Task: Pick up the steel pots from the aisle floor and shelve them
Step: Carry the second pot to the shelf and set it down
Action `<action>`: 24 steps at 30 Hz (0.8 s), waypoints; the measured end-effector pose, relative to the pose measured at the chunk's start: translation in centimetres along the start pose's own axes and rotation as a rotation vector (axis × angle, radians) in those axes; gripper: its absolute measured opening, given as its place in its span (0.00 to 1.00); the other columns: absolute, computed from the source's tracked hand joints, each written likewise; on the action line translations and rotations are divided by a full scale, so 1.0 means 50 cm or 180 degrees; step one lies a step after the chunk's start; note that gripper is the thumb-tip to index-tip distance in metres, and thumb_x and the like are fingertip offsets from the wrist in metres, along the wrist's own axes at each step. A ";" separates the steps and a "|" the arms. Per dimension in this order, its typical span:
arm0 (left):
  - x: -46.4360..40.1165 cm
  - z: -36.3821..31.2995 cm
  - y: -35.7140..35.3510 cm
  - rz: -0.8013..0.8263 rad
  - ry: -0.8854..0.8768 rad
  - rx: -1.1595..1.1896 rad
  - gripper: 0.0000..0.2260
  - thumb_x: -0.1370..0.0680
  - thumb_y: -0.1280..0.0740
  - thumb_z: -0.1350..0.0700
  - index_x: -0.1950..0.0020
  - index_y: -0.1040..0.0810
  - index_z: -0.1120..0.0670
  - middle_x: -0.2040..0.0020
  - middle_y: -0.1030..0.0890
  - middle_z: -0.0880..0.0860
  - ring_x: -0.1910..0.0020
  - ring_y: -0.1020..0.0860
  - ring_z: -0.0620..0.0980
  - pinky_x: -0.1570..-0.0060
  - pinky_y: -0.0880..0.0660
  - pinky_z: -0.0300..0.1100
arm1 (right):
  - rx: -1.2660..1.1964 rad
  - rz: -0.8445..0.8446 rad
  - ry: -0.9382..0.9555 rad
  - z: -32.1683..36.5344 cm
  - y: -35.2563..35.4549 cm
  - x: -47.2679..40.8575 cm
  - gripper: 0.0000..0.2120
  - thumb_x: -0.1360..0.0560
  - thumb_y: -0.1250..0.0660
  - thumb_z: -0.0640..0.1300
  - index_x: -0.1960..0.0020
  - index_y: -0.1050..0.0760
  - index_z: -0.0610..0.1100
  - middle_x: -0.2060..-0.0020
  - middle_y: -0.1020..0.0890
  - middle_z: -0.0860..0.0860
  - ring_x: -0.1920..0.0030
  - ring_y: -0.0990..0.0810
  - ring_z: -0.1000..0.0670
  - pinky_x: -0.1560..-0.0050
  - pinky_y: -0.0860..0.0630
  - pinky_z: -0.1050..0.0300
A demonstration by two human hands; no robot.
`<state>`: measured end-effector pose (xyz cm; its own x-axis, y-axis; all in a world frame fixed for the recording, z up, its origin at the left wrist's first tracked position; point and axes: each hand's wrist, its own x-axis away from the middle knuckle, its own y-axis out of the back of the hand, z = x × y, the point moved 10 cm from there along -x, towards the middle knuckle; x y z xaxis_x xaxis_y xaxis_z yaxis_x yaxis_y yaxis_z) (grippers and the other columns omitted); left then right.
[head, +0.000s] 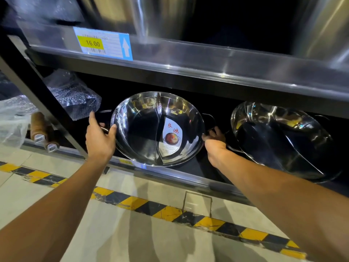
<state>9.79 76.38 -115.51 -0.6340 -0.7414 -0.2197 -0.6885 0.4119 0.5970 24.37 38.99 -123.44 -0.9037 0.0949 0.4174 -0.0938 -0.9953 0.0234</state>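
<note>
A shiny divided steel pot with a curved centre partition and a paper label inside sits tilted in the bottom shelf bay. My left hand grips its left rim and handle, thumb over the rim. My right hand holds the right handle, fingers curled around it. A second divided steel pot rests tilted to the right on the same shelf, apart from both hands.
The steel shelf edge above carries a blue price tag reading 16.00. Large steel vessels stand on the upper shelf. Bubble-wrapped items lie at the left. Yellow-black hazard tape runs across the tiled floor.
</note>
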 end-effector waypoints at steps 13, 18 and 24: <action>0.101 0.004 -0.052 0.1337 -0.0514 0.0094 0.31 0.23 0.30 0.54 0.24 0.41 0.56 0.28 0.35 0.58 0.28 0.35 0.55 0.28 0.35 0.52 | 0.2200 0.0558 0.1094 0.024 -0.014 0.105 0.25 0.21 0.34 0.51 0.29 0.32 0.39 0.45 0.19 0.39 0.46 0.19 0.39 0.45 0.21 0.45; 0.173 0.009 -0.058 0.1446 -0.0603 -0.0981 0.34 0.20 0.42 0.40 0.19 0.49 0.55 0.19 0.54 0.60 0.21 0.54 0.59 0.23 0.53 0.54 | 0.3340 0.0889 0.2077 0.026 -0.031 0.169 0.33 0.20 0.39 0.57 0.20 0.46 0.46 0.24 0.40 0.45 0.27 0.39 0.44 0.28 0.35 0.49; 0.271 -0.001 -0.104 0.1671 -0.1533 -0.2359 0.32 0.24 0.72 0.39 0.20 0.61 0.45 0.21 0.64 0.62 0.25 0.69 0.67 0.26 0.65 0.63 | 0.4165 0.1064 0.2461 0.002 -0.042 0.180 0.32 0.19 0.49 0.62 0.19 0.51 0.50 0.22 0.42 0.49 0.23 0.44 0.46 0.23 0.46 0.49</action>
<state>4.78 64.17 -121.56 -0.9789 -0.2037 0.0175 0.0031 0.0712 0.9975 16.49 41.93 -119.65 -0.8347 -0.5503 0.0218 0.1930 -0.2551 0.9475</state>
